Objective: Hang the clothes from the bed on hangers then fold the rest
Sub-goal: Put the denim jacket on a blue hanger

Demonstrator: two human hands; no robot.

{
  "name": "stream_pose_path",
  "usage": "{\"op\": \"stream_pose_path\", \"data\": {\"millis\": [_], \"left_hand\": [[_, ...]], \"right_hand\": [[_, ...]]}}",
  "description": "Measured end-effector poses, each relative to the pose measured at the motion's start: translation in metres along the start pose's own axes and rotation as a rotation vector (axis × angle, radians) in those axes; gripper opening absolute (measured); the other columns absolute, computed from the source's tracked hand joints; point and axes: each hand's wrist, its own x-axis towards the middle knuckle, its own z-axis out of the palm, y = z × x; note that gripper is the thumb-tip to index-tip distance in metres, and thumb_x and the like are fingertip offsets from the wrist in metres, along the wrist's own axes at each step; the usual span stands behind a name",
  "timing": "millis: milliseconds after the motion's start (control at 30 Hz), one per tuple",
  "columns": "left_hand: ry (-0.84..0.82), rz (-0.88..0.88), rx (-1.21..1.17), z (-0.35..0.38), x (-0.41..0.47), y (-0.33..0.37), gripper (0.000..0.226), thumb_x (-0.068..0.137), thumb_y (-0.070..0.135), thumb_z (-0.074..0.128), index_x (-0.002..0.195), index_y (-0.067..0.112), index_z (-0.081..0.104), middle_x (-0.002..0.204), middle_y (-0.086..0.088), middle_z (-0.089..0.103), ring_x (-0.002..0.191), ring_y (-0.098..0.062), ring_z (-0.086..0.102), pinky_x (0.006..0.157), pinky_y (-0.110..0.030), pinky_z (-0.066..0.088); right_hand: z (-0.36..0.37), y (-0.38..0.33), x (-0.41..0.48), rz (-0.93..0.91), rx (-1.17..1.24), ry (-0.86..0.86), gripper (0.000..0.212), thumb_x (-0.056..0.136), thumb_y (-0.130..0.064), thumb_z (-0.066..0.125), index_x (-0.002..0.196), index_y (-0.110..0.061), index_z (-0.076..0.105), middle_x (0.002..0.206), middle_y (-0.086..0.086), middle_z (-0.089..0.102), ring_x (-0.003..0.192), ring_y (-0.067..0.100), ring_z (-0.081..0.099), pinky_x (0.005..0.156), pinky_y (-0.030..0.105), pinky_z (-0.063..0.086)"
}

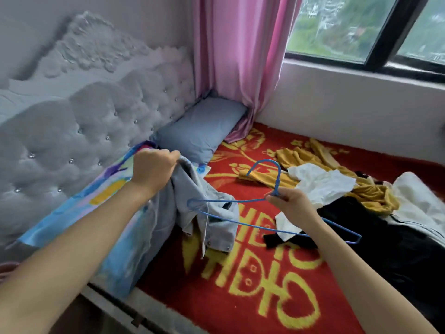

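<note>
My left hand (154,166) grips the top of a pale blue denim jacket (207,213) and holds it up above the bed. A blue wire hanger (240,224) is pinched at its neck by my right hand (287,201), and its left end pokes into the jacket. On the red and yellow blanket (252,285) to the right lie a mustard garment (370,194), a white garment (320,182) and a black garment (397,237).
A colourful pillow (113,213) leans against the grey tufted headboard (84,121) on the left. A blue pillow (202,126) sits in the far corner under a pink curtain (236,56). A white wall and a window (361,27) run along the far side.
</note>
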Motion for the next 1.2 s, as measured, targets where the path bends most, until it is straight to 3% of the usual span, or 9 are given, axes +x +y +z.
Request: {"op": "stream_pose_path", "data": {"millis": [133, 233, 400, 600, 833, 1000, 1100, 1167, 1200], "left_hand": [[0.054, 0.041, -0.017, -0.021, 0.026, 0.020, 0.025, 0.050, 0.002, 0.079, 0.050, 0.011, 0.056, 0.039, -0.006, 0.048, 0.030, -0.023, 0.047, 0.043, -0.016, 0.026], [0.077, 0.138, 0.000, -0.039, 0.038, 0.048, 0.029, 0.042, 0.008, 0.082, 0.048, 0.016, 0.055, 0.038, -0.001, 0.045, 0.030, -0.020, 0.046, 0.039, -0.016, 0.030], [0.125, 0.225, 0.028, -0.063, 0.042, 0.065, 0.041, 0.031, 0.013, 0.088, 0.043, 0.018, 0.049, 0.037, 0.001, 0.042, 0.031, -0.020, 0.043, 0.040, -0.016, 0.027], [0.156, 0.064, 0.097, -0.086, 0.061, 0.024, 0.034, 0.038, 0.005, 0.087, 0.048, 0.013, 0.055, 0.039, -0.004, 0.047, 0.031, -0.021, 0.047, 0.042, -0.016, 0.031], [0.224, 0.014, -0.031, -0.092, 0.056, 0.019, 0.020, 0.055, 0.001, 0.075, 0.053, 0.008, 0.057, 0.043, -0.010, 0.050, 0.032, -0.026, 0.049, 0.040, -0.021, 0.034], [0.165, 0.125, -0.073, -0.086, 0.041, 0.075, 0.027, 0.050, 0.021, 0.086, 0.051, 0.015, 0.060, 0.046, -0.002, 0.053, 0.036, -0.021, 0.052, 0.038, -0.020, 0.033], [0.123, 0.101, -0.210, -0.078, 0.038, 0.064, 0.032, 0.068, 0.043, 0.077, 0.072, 0.012, 0.071, 0.070, -0.004, 0.066, 0.066, -0.024, 0.064, 0.053, -0.029, 0.042], [-0.063, 0.102, -0.223, -0.072, 0.039, 0.054, 0.050, 0.081, 0.054, 0.061, 0.113, 0.016, 0.067, 0.117, -0.009, 0.063, 0.110, -0.027, 0.056, 0.084, -0.040, 0.041], [-0.171, 0.116, -0.174, -0.069, 0.038, 0.050, 0.062, 0.085, 0.059, 0.053, 0.133, 0.021, 0.052, 0.139, -0.009, 0.048, 0.128, -0.025, 0.042, 0.098, -0.041, 0.032]], "right_hand": [[0.028, -0.027, -0.001, -0.038, -0.064, 0.178, 0.015, 0.089, -0.029, 0.061, 0.076, -0.022, 0.066, 0.053, -0.010, 0.046, 0.052, 0.010, 0.041, 0.056, 0.031, 0.029], [0.046, -0.054, -0.001, -0.074, -0.008, 0.319, 0.032, 0.089, -0.027, 0.062, 0.059, -0.023, 0.052, 0.051, -0.008, 0.040, 0.055, 0.012, 0.039, 0.055, 0.033, 0.027], [0.039, -0.071, 0.004, -0.112, 0.308, 0.465, 0.043, 0.088, -0.014, 0.063, 0.052, -0.018, 0.039, 0.043, -0.011, 0.032, 0.049, 0.008, 0.027, 0.055, 0.032, 0.023], [0.012, -0.084, -0.001, -0.186, 0.250, 0.399, 0.024, 0.086, -0.011, 0.065, 0.066, 0.001, 0.060, 0.048, -0.009, 0.039, 0.049, 0.011, 0.032, 0.055, 0.033, 0.030], [-0.003, -0.080, -0.004, -0.160, -0.073, 0.430, 0.036, 0.089, -0.024, 0.063, 0.057, -0.019, 0.046, 0.051, -0.008, 0.043, 0.052, 0.012, 0.039, 0.055, 0.033, 0.031], [0.028, -0.098, -0.001, -0.241, 0.320, 0.480, 0.051, 0.088, -0.013, 0.064, 0.050, -0.022, 0.032, 0.041, -0.012, 0.031, 0.044, 0.005, 0.026, 0.048, 0.025, 0.023], [0.020, -0.089, -0.001, -0.205, 0.584, 0.487, 0.049, 0.088, -0.006, 0.062, 0.050, -0.016, 0.032, 0.040, -0.013, 0.030, 0.040, 0.002, 0.026, 0.041, 0.014, 0.024], [0.011, -0.085, -0.002, -0.222, 0.621, 0.466, 0.048, 0.088, -0.005, 0.062, 0.052, -0.013, 0.032, 0.045, -0.012, 0.027, 0.041, 0.002, 0.024, 0.041, 0.014, 0.023], [0.008, -0.085, -0.003, -0.244, 0.602, 0.445, 0.046, 0.088, -0.005, 0.061, 0.053, -0.012, 0.032, 0.047, -0.010, 0.026, 0.042, 0.002, 0.023, 0.041, 0.014, 0.022]]}}
